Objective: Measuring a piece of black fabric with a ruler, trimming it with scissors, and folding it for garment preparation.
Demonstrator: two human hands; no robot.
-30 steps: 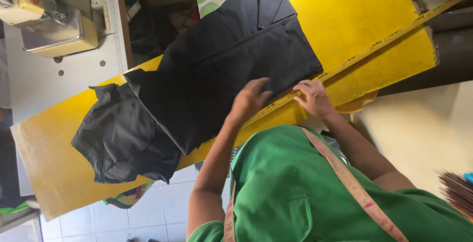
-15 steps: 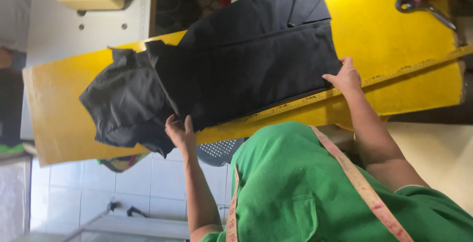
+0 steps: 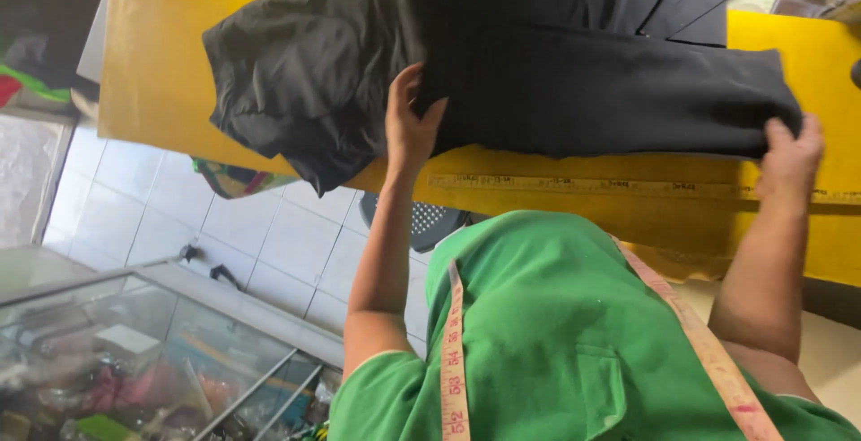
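- Two hands are engaged on one dark garment [image 3: 574,91], which is laid across the yellow table [image 3: 152,64], covering most of its top.
- Right half of the garment is spread flat; left end is bunched and hangs over the table's near edge, judged not yet smoothed.
- Wooden ruler [image 3: 583,185] lies on the table just below the garment's hem, unused.
- Left hand [image 3: 411,122]: fingers open, pressed flat on the cloth mid-table.
- Right hand [image 3: 789,158]: fingers curled, pinching the cloth's right end.
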